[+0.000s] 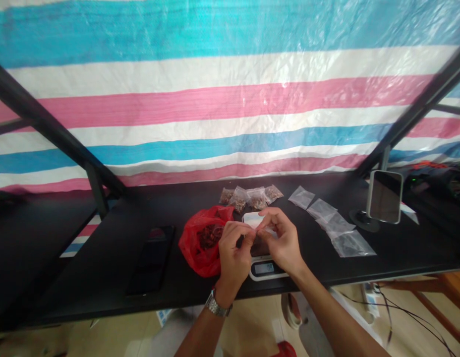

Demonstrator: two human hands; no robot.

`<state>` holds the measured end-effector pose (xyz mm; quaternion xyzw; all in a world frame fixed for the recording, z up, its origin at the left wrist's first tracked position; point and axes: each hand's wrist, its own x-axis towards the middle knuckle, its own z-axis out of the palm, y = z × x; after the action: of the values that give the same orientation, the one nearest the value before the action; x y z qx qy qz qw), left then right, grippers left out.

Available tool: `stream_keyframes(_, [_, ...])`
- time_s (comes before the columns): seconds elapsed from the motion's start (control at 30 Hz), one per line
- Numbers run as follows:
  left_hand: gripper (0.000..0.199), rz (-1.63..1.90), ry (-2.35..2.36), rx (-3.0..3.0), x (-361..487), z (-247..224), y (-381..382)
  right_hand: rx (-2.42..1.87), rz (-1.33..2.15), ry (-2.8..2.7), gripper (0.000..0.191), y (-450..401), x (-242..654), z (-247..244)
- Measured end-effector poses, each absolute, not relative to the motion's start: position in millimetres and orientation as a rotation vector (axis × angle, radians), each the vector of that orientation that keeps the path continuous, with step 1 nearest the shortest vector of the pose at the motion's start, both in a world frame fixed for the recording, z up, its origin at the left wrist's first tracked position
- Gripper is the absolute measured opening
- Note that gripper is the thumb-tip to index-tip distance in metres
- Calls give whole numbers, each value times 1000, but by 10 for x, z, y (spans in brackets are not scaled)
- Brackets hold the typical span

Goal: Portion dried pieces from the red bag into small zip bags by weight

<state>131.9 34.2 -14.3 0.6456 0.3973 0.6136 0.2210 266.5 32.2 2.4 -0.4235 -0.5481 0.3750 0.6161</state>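
My left hand [233, 253] and my right hand [284, 238] meet above a small digital kitchen scale [266, 270], their fingers pinching the top of a small clear plastic bag [259, 245] with brown contents. Part of that bag is hidden by my fingers. To the left, touching my left hand, lies a red plastic bag [202, 240] holding dried reddish-brown pieces. Beyond my hands stand several small filled clear bags [248, 198]. Several flat, unfilled clear bags [326, 218] lie to the right.
Everything rests on a black table [103, 263] with a front edge below my wrists. A dark phone [151, 260] lies to the left, and a small mirror on a stand [384, 197] stands at the right. A striped tarpaulin [222, 104] and dark metal frame bars stand behind.
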Motion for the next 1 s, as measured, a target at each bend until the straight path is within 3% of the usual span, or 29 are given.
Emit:
stream_keyframes(0.1, [23, 1725, 1130, 1842, 1355, -155, 323, -1017, 760, -1325, 20, 322, 2675, 23])
stream_keyframes(0.17, [11, 1775, 1170, 1901, 1371, -156, 312, -1063, 646, -1325, 14, 365, 2722, 31])
stream_keyframes(0.3, [32, 1879, 1229, 2052, 1338, -133, 248, -1208, 290, -1018, 15, 577, 2921, 45])
stream_keyframes(0.4, [33, 1898, 1215, 2110, 1273, -125, 162, -1277, 84, -867, 20, 785, 3101, 16])
stream_keyframes(0.63, [33, 1809, 1068, 2317, 1157, -246, -73, -1518, 244, -1273, 27, 884, 3212, -94])
stream_keyframes(0.83, [28, 1762, 941, 2481, 1111, -263, -189, -1466, 61, -1465, 25, 729, 3219, -52])
stream_keyframes(1.0, [29, 1819, 975, 2405, 1054, -278, -172, -2012, -149, -1314, 35, 722, 3725, -198])
